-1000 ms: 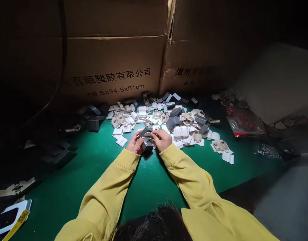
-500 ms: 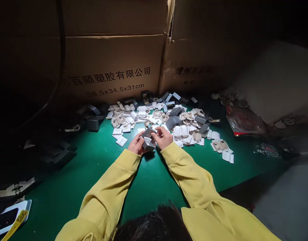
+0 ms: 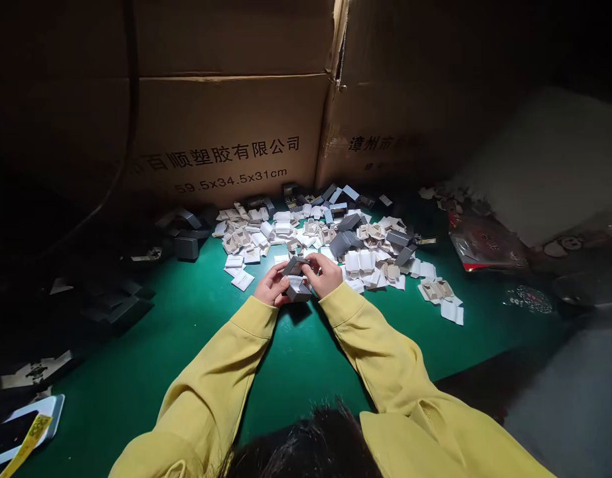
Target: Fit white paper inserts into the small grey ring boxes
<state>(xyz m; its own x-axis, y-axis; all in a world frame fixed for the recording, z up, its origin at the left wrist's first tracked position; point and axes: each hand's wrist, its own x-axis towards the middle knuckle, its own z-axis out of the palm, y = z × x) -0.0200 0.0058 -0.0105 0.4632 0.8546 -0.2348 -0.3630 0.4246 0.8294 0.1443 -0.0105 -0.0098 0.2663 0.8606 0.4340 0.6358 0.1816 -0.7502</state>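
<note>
Now the grey box (image 3: pixel 295 267) sits slightly farther toward three o'clock than a second ago, its white-lined lower half showing more. The left hand (image 3: pixel 271 287) has its fingers clamped on the box's side; the right hand (image 3: pixel 326 275) curls its fingers at the lid, their grip unclear. Toward twelve, creased white card pieces (image 3: pixel 360 261) heap on the smooth green bench (image 3: pixel 296 358).

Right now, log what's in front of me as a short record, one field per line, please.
Box: gray, lid raised, white inside
Left grip: holding the box
Right grip: at the lid, fingertips partly hidden
Table: green
Cards: white, heaped beyond both grips
Cartons: brown, printed, behind the heap
</note>
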